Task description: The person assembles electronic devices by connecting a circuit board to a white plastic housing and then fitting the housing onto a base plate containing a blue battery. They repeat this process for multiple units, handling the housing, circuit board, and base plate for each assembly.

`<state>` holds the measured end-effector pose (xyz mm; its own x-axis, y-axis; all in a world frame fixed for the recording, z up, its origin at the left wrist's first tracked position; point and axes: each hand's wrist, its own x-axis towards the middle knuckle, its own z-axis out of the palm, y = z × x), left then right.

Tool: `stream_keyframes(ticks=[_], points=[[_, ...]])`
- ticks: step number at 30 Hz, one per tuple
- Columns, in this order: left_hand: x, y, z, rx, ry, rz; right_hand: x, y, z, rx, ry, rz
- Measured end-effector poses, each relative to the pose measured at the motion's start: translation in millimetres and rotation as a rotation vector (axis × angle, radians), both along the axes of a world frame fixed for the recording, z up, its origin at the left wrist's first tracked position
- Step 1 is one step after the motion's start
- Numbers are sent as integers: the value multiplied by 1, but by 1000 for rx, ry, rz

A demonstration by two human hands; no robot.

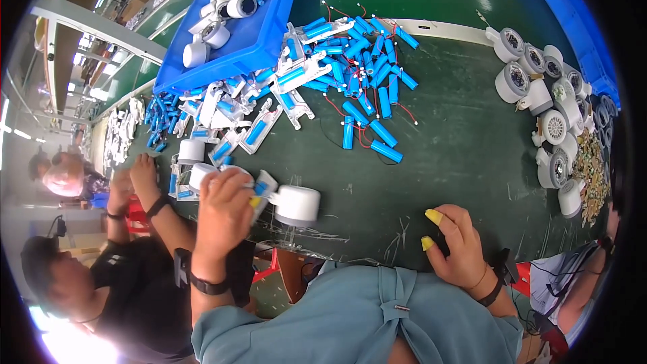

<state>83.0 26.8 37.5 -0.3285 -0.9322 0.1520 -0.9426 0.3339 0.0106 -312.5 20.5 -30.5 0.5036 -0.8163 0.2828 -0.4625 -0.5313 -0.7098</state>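
Note:
My left hand is closed at the table's left side, around the handle end of a white round-headed housing. Its cylindrical head, with a grey rim, points right. A bit of blue shows by my fingers, and they partly hide the handle. Over the front edge of the table, my right hand is open and holds nothing; yellow finger cots cover its thumb and a fingertip. More white round-headed housings lie just beyond my left hand. Ahead is a heap of blue cylindrical batteries with red wires.
A blue bin of white housings stands at the far left, beside white handle shells fitted with batteries. On the right are assembled round-headed units and small circuit parts. A co-worker's hands work close to my left.

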Motion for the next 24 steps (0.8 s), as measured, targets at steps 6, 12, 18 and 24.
stream_keyframes(ticks=[6,12,18,24], points=[[33,-15,-1,-22,33,126,0,-1,-3,14,40,-40],[0,-96,-2,92,282,74,-2,0,2,4,107,-41],[7,-153,-53,98,233,94,-14,-6,13,-4,67,73],[11,-140,-36,257,491,123,-48,-57,38,-136,119,-269]])
